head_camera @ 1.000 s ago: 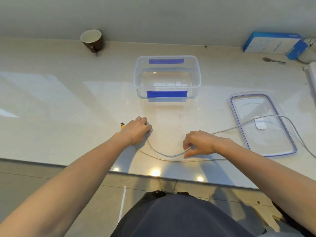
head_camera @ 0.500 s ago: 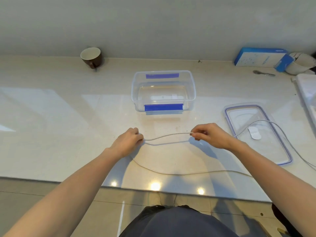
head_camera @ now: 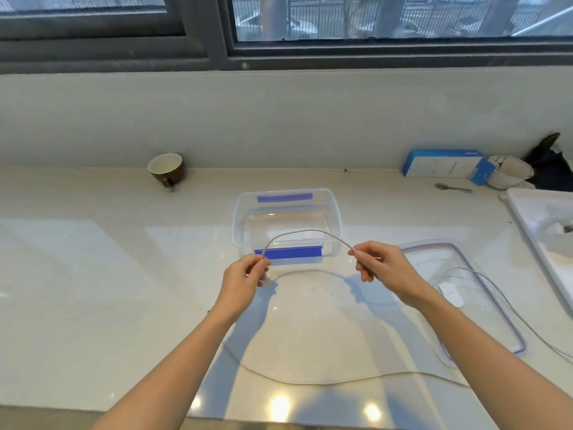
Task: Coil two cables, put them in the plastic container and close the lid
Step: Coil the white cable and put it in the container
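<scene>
A thin white cable (head_camera: 305, 232) arches in the air between my two hands, above the counter and in front of the clear plastic container (head_camera: 286, 223) with blue clips. My left hand (head_camera: 245, 276) pinches one end of the arch and my right hand (head_camera: 381, 266) pinches the other. More white cable (head_camera: 310, 381) lies in a long curve on the counter near its front edge. The container stands open with nothing in it. Its clear lid (head_camera: 459, 293), blue-rimmed, lies flat to the right, and a cable strand (head_camera: 483, 274) runs across it.
A brown mug (head_camera: 167, 170) stands at the back left by the wall. At the back right are a blue and white box (head_camera: 446, 162), a spoon (head_camera: 452, 188) and a white bowl (head_camera: 510, 172). A white tray (head_camera: 539, 218) sits at the far right.
Both hands have lifted off the counter with the cable, and the stretch between them now bows upward into an arch. The camera has tilted up, bringing the window into view.
</scene>
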Demonstrator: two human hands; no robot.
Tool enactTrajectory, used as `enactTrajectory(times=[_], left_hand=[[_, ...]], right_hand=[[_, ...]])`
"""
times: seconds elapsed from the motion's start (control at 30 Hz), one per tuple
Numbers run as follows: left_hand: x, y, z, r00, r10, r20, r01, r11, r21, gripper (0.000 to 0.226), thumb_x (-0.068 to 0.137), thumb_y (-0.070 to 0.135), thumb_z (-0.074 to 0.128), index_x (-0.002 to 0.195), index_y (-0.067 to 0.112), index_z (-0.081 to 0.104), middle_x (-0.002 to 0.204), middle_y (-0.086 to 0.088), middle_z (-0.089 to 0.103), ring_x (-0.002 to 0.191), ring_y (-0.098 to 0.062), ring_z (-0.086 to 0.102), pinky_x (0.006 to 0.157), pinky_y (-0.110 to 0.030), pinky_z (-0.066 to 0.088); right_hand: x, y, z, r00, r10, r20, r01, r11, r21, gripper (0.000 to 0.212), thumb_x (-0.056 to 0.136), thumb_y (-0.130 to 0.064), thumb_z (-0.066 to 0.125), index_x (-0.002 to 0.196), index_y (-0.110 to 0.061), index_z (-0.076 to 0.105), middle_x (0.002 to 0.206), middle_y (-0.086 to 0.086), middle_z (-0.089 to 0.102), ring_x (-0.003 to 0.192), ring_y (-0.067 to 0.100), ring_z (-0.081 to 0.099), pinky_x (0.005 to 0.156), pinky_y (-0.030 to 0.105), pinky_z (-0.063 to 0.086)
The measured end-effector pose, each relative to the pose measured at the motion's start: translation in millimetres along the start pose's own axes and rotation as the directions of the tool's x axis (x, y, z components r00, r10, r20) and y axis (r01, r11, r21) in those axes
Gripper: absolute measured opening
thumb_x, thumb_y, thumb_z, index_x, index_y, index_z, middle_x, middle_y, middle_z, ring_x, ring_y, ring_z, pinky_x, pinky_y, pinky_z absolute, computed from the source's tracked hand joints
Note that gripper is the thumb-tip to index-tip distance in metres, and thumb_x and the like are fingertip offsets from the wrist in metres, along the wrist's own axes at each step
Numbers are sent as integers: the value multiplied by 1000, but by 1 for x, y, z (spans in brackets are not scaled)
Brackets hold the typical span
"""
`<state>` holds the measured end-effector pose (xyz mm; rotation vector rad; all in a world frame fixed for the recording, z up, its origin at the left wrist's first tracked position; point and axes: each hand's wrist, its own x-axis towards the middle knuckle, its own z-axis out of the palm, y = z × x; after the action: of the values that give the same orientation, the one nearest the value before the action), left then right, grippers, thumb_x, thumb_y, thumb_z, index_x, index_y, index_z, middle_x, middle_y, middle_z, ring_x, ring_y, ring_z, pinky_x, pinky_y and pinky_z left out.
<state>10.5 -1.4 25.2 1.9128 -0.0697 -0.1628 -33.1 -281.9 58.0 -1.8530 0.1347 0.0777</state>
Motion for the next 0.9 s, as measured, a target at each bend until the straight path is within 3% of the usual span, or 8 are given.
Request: enactTrajectory(times=[0.1, 0.2, 0.33, 0.43, 0.53, 0.67, 0.8, 0.9], left_hand=[[8, 16, 3, 998, -43, -42, 35, 985, -170, 22, 94, 12, 52, 80, 14, 68, 70, -1, 62, 62, -13, 56, 64, -26, 51], [16, 30, 2, 994, -84, -66, 64, 964, -260, 25, 95, 13, 51, 79, 17, 70, 67, 3, 64, 59, -11, 58, 60, -22, 53], [21, 44, 3, 987, -149, -53, 113, 901, -419, 24, 96, 13, 48, 84, 9, 68, 69, -2, 63, 56, -13, 57, 57, -22, 52], [21, 55, 10, 975, -222, 30, 193, 763, -617, 23, 98, 12, 44, 91, 4, 64, 67, -4, 64, 52, -11, 58, 54, -20, 52], [17, 70, 28, 953, -264, 145, 271, 540, -797, 21, 98, 10, 42, 92, 2, 60, 64, -4, 68, 52, -12, 62, 52, -21, 54], [11, 95, 57, 938, -250, 241, 310, 294, -904, 12, 96, 1, 42, 93, 2, 54, 69, -12, 72, 58, -18, 70, 55, -25, 58], [10, 118, 79, 939, -184, 291, 324, 187, -927, 8, 95, -1, 42, 99, 1, 49, 86, -20, 72, 70, -23, 73, 61, -26, 59], [12, 129, 90, 934, -157, 321, 343, 141, -929, 23, 96, 2, 41, 118, -2, 46, 96, -21, 68, 72, -20, 72, 65, -26, 59]], right_hand=[[2, -2, -13, 999, 26, 32, -26, 1000, -9, 16, 93, -12, 55, 90, -5, 69, 66, 5, 61, 53, 13, 55, 56, 23, 45], [1, 1, -25, 995, 56, 85, -50, 996, -73, 19, 93, -14, 54, 87, -7, 70, 66, 4, 62, 55, 12, 55, 56, 23, 45], [0, 6, -32, 991, 84, 101, -75, 993, -92, 20, 94, -16, 54, 87, -9, 71, 68, 4, 63, 58, 13, 56, 56, 24, 45], [2, 5, -28, 996, 75, 49, -72, 995, -69, 19, 93, -15, 54, 86, -9, 70, 67, 4, 62, 57, 14, 54, 53, 24, 42], [8, -5, -17, 997, 47, -59, -44, 998, 52, 19, 93, -12, 54, 84, -9, 71, 65, 4, 61, 52, 14, 49, 48, 23, 38], [13, -26, 1, 990, 2, -140, 31, 972, 232, 20, 93, -8, 53, 83, -11, 71, 63, 3, 59, 49, 11, 47, 45, 20, 36], [13, -44, 11, 990, -60, -126, 102, 926, 363, 21, 95, -8, 49, 94, -12, 69, 68, 1, 59, 52, 13, 45, 50, 22, 36], [10, -56, 12, 992, -102, -73, 122, 909, 398, 21, 96, -15, 48, 103, -15, 68, 69, 1, 55, 54, 12, 42, 51, 22, 35]])
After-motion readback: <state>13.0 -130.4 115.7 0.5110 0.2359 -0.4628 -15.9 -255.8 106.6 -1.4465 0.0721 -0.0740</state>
